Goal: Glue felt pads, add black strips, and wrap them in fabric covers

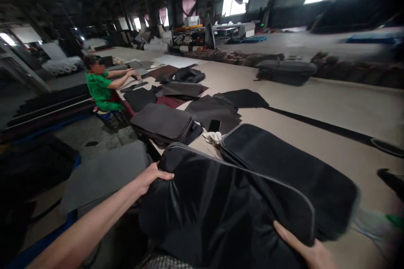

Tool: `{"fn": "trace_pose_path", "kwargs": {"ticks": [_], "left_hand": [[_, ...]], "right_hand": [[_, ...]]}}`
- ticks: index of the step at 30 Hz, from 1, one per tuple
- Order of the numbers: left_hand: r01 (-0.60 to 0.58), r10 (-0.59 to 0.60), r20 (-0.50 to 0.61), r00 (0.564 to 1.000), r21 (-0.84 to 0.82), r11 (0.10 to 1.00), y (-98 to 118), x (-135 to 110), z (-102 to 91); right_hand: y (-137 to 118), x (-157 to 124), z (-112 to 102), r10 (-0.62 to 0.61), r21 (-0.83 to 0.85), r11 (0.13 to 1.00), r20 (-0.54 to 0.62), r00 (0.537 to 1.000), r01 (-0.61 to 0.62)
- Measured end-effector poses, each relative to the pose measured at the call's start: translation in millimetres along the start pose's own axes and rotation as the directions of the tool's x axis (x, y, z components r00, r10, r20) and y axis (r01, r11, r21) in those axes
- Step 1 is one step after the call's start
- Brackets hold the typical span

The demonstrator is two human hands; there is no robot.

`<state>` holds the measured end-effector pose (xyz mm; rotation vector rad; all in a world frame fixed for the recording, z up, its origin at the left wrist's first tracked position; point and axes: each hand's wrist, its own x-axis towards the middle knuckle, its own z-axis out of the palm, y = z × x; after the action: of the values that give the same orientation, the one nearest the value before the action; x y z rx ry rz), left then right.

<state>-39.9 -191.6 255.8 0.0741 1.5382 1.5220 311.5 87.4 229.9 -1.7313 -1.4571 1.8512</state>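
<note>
A black mat (217,201) with grey edging is held up in front of me, its surface shiny and creased; at the upper left corner more than one edge shows. My left hand (156,177) grips its left side, the thumb lying over the front. Low on the right side, my right hand (304,246) pinches it with the thumb in front; the other fingers of both hands are hidden behind. Just beyond lies a stack of similar black mats (284,168) on the long table (293,128). A brown-grey stack of mats (162,122) rests further left.
A phone (214,125) and a crumpled white cloth (212,137) lie behind the held mat. Dark cut pieces (243,98) spread along the table, with a dark bundle (285,71) at its far side. A co-worker in green (102,86) sits at the left edge.
</note>
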Motion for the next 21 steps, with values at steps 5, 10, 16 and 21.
{"fn": "trace_pose_path", "kwargs": {"ticks": [5,10,16,21], "left_hand": [[0.005,-0.006,0.024,1.000,0.041,0.999,45,34,-57.6],[-0.014,0.008,0.070,0.998,0.083,0.996,119,89,-134.5],[0.024,-0.029,0.022,0.999,0.197,0.980,229,177,-230.4],[0.029,-0.023,-0.023,0.999,0.317,0.948,315,251,-280.9]], "right_hand": [[-37,20,62,-0.025,-0.044,0.999,0.059,0.998,0.028],[-92,38,156,-0.005,0.014,1.000,0.154,0.988,0.003],[-170,72,289,0.017,0.078,0.996,0.266,0.964,-0.039],[-222,116,384,-0.032,0.091,0.996,0.265,0.964,0.008]]}}
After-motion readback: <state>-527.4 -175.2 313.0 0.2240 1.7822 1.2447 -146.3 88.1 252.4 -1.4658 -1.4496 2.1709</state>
